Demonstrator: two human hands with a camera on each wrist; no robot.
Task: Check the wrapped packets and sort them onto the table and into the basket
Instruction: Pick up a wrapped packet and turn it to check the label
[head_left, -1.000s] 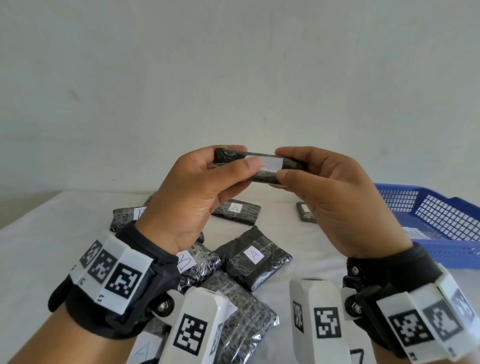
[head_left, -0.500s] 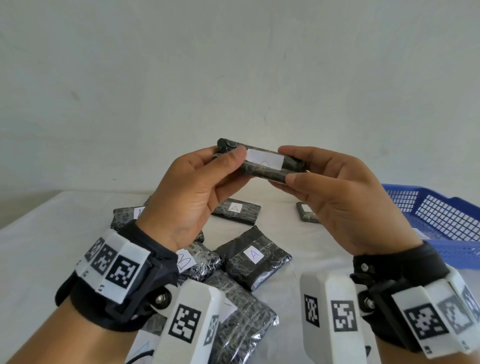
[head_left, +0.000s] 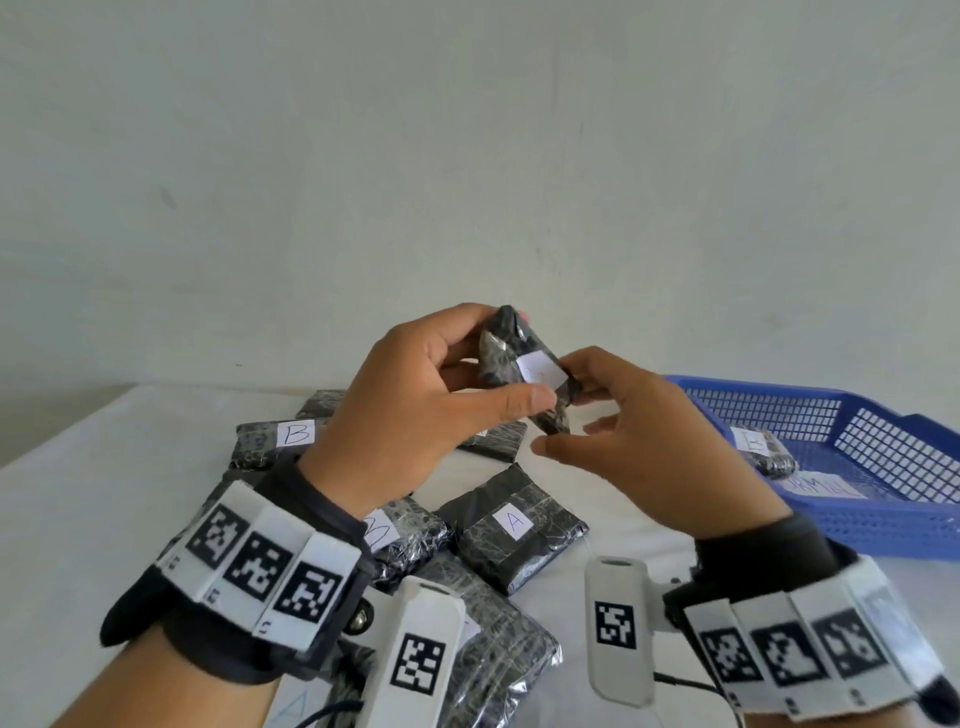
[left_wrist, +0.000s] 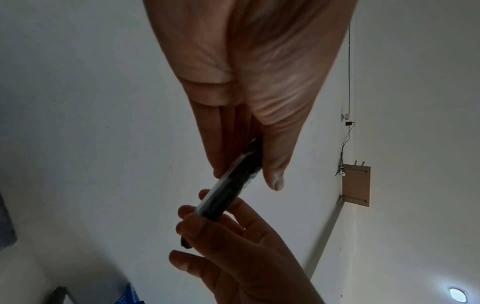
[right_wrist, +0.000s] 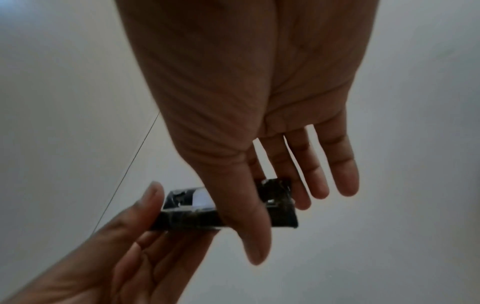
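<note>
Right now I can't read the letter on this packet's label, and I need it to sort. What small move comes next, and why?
Probably tilt the held packet so its white label faces you squarely. Left hand and right hand pinch it above the table, slanted, and the mark is too faint to read. Only then choose between table and blue basket.

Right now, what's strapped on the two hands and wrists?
Both hands are bare: left hand, right hand. Each wrist carries a black wrist strap with a band of white tabs printed with square black-and-white fiducial markers. A white boxy camera housing with its own marker juts from under each wrist; a thin black cable trails from the right one.
</note>
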